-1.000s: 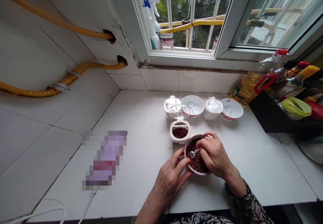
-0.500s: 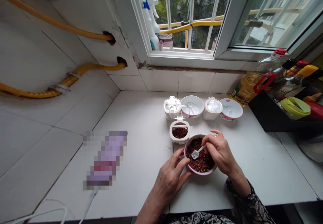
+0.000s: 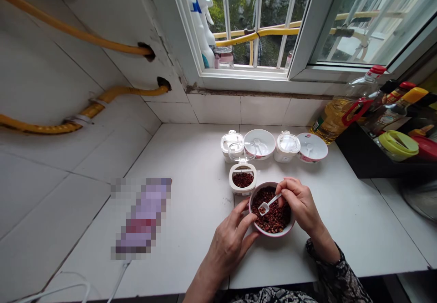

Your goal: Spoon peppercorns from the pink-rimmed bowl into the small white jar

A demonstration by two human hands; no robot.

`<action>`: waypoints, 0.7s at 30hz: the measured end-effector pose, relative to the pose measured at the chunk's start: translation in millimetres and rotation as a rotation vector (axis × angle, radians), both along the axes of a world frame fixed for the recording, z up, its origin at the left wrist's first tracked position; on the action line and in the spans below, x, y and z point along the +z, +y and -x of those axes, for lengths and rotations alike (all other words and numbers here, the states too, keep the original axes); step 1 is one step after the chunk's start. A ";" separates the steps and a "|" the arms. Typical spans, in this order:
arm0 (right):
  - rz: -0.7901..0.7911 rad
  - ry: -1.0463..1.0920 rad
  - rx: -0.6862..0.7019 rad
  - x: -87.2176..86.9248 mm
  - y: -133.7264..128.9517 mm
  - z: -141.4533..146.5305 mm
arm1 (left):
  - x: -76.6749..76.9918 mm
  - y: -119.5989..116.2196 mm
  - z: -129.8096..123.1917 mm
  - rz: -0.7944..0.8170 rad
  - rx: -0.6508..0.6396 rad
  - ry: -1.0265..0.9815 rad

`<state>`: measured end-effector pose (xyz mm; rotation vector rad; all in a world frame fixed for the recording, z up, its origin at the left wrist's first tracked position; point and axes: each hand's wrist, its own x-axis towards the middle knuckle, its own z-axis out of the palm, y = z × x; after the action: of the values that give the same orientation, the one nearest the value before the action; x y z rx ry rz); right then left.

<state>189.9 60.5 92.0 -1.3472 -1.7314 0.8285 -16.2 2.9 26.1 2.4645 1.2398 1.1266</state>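
Observation:
A bowl (image 3: 272, 235) with a pink rim holds dark red peppercorn-like grains. My left hand (image 3: 232, 237) grips its left side, thumb at the rim and fingers around the wall. Over the bowl's right side my right hand (image 3: 300, 205) pinches the handle of a small white spoon (image 3: 264, 208), whose scoop has a few grains in it and lies at the surface of the grains. Just behind and left of the bowl stands a white jar (image 3: 242, 189) with its clear lid raised, partly filled with the same kind of grains.
Two closed white jars (image 3: 232, 144) (image 3: 287, 146) and two white bowls (image 3: 260, 153) (image 3: 312, 153) with spoons line the back. An oil bottle (image 3: 331, 116) and a black bin (image 3: 362, 157) of condiments stand right. A blurred purple object (image 3: 145, 214) with a white cable lies left.
My right hand has shifted slightly right, its fingers drawn closer together. The spoon has turned a little and now shows grains in its scoop. My left hand stays on the bowl.

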 end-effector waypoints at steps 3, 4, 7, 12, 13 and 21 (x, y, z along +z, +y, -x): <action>-0.023 -0.009 -0.001 -1.3 -0.1 1.6 | 0.3 0.2 0.3 -0.010 0.001 -0.002; -0.013 0.000 -0.012 -1.5 -0.1 1.8 | 0.5 0.3 0.2 -0.011 0.001 -0.001; 0.084 0.082 -0.057 -1.5 0.8 1.4 | 1.5 0.1 -0.3 -0.010 0.001 -0.001; 0.296 0.369 -0.076 1.0 5.1 -0.7 | 2.2 0.2 -1.2 -0.014 0.003 -0.003; 0.306 0.409 -0.072 2.1 5.4 -0.4 | 2.1 0.3 -1.3 -0.016 0.003 -0.005; -0.172 0.249 -0.074 4.0 -1.1 18.9 | -0.8 0.0 -0.9 -0.026 0.007 0.003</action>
<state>170.9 59.5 96.1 -1.1355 -1.5139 0.7534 -15.3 2.8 25.3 2.4833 1.2432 1.1490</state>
